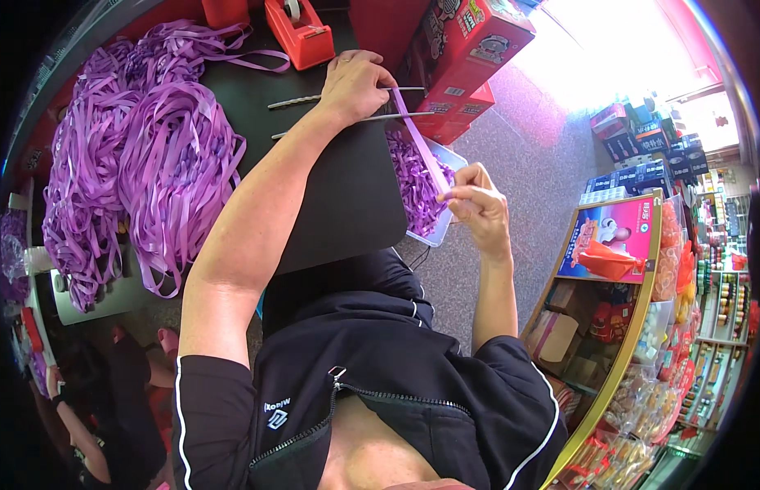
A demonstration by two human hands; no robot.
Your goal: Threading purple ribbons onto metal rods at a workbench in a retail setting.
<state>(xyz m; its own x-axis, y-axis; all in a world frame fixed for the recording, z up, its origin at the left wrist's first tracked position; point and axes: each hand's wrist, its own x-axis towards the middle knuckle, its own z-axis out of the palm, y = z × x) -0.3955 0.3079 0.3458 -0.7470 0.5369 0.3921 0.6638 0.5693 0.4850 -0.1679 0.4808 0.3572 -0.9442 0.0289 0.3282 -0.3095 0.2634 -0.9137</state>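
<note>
A purple ribbon (426, 152) is stretched between my two hands, running down to the right. My left hand (354, 88) is closed at its upper end, over the far one of two thin metal rods (294, 101). The nearer rod (396, 117) passes by the ribbon below that hand. My right hand (482, 208) pinches the ribbon's other end, out past the table's right side. Beneath the ribbon, a pale plastic bin (435, 237) holds a heap of purple ribbon pieces (413, 184). My left fingertips are partly hidden.
Large bundles of purple ribbon (180, 163) cover the left of the dark table (339, 204). A red tape dispenser (302, 37) and red boxes (470, 45) stand at the far side. A goods-filled display case (601, 294) is at right; another person (110, 408) sits lower left.
</note>
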